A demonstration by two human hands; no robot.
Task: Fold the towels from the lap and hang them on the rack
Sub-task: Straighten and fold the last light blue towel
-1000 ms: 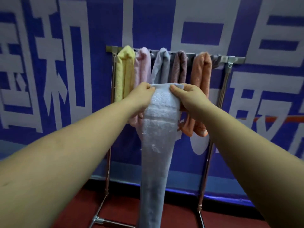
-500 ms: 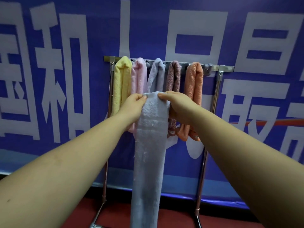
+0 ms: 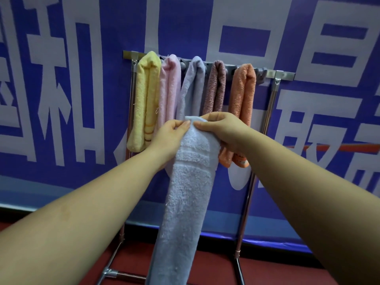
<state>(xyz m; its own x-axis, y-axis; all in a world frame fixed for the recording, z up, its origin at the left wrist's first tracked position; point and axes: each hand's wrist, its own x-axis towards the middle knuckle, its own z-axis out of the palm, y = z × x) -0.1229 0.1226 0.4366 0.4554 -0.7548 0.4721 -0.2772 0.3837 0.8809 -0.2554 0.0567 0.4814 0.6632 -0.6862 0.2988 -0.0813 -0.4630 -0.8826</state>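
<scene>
Hanging long and limp in the head view, the pale blue towel looks soft, light and floppy, so it will sag and slide unless taken at its top edge, which is where both hands have it. The left hand pinches the upper left corner between thumb and curled fingers; the right hand curls over the upper right corner, thumb pressed against the cloth. Both forearms reach forward and slightly up, wrists close together, just in front of the rack, where yellow, pink, lavender, brown and orange towels already hang folded. A bare stretch of bar shows right of the orange towel.
</scene>
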